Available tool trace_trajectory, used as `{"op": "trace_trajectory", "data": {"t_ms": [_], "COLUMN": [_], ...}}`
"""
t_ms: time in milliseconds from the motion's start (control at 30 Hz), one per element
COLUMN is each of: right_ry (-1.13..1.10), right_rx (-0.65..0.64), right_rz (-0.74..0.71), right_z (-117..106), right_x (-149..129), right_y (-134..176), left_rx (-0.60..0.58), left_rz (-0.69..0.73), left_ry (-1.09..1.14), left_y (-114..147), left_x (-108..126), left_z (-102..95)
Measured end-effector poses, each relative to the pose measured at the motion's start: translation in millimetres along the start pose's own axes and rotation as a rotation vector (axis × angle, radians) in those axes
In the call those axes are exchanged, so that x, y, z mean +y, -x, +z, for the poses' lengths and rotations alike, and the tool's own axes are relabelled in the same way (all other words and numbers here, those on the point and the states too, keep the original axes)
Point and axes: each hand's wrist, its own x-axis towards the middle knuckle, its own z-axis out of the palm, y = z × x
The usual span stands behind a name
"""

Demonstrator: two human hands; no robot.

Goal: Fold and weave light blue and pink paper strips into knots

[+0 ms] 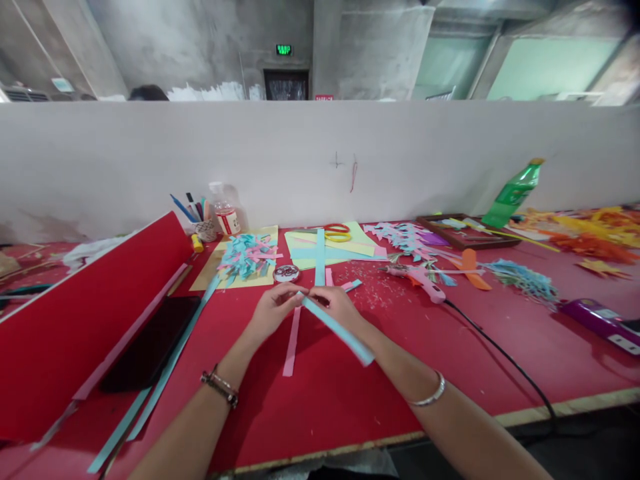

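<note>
My left hand (pixel 274 308) and my right hand (pixel 342 308) meet over the middle of the red table, fingers pinched together. Between them they hold a light blue paper strip (pixel 337 325), one end of which slants down over my right wrist. A pink paper strip (pixel 292 343) hangs below my left fingers, and another blue strip (pixel 320 257) stretches away beyond my hands. Where the strips meet is partly hidden by the fingers. Short pink and blue ends (pixel 353 285) poke out beside my right hand.
A pink glue gun (pixel 417 277) with a black cord lies to the right. Scissors (pixel 337 233) rest on coloured paper at the back. A pile of folded strips (pixel 247 257), a phone (pixel 153 343) and a red board (pixel 100 327) are left. A green bottle (pixel 515 193) stands back right.
</note>
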Motion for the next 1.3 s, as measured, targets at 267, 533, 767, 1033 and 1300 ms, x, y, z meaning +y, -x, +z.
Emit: {"op": "trace_trajectory", "data": {"t_ms": [267,533,767,1033,1300], "right_ry": [-0.038,0.077,0.022,0.208,0.191], "right_rx": [-0.015,0.002,0.173,0.256,0.177], "right_rz": [0.023,-0.006,0.085,0.042,-0.040], "right_z": [-1,-3,-10,-11,-12], "right_x": [-1,11,21,26,23], "right_y": [1,-2,-3,-4,-3], "left_rx": [0.117,0.343,0.445,0.032,-0.289], "left_rz": [0.006,-0.045,-0.068,-0.252,-0.304], "left_ry": [-0.120,0.097,0.261,0.166,-0.001], "left_y": [-3,-5,-7,-2,1], "left_x": [-4,-10,-12,-7,-12], "left_z": [-3.1,-11.8,-16.8,-3.5,-4.8]}}
